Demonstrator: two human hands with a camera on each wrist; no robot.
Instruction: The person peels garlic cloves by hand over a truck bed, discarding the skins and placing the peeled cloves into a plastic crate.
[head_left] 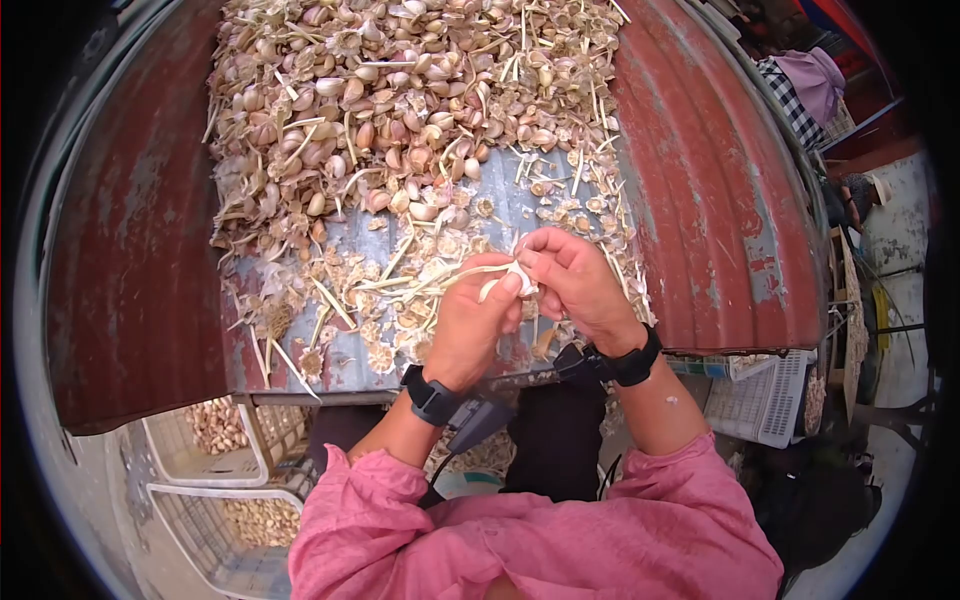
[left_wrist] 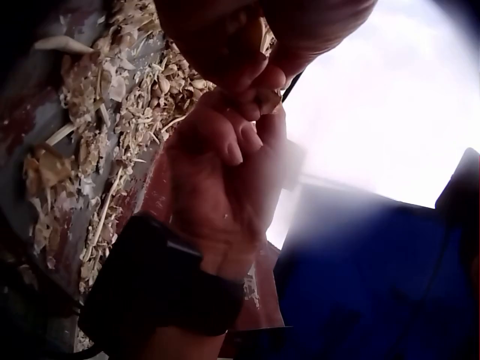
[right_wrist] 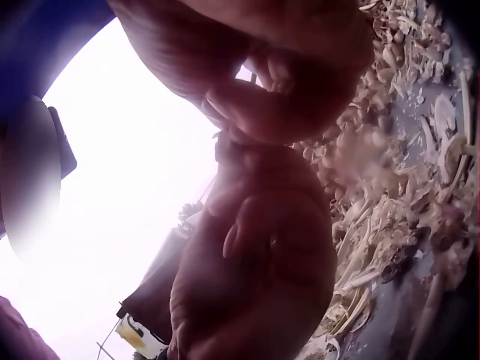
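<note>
Both hands meet over the near edge of the metal work surface [head_left: 350, 352], working on one partly broken-up garlic bulb [head_left: 526, 283]. My left hand [head_left: 472, 325] holds the bulb from below left, its thumb laid against the white cloves. A pale dry stem [head_left: 478, 270] sticks out leftward over that hand. From the right, my right hand [head_left: 578, 285] pinches the bulb's upper side between thumb and forefinger. In both wrist views the fingertips come together closely and mostly hide the bulb.
A large heap of loose garlic cloves [head_left: 390, 100] covers the far part of the surface. Stems and papery skins [head_left: 395, 300] lie nearer. Red corrugated metal sheets [head_left: 715, 190] flank both sides. White crates [head_left: 205, 462] with cloves stand below left; another crate [head_left: 765, 400] is below right.
</note>
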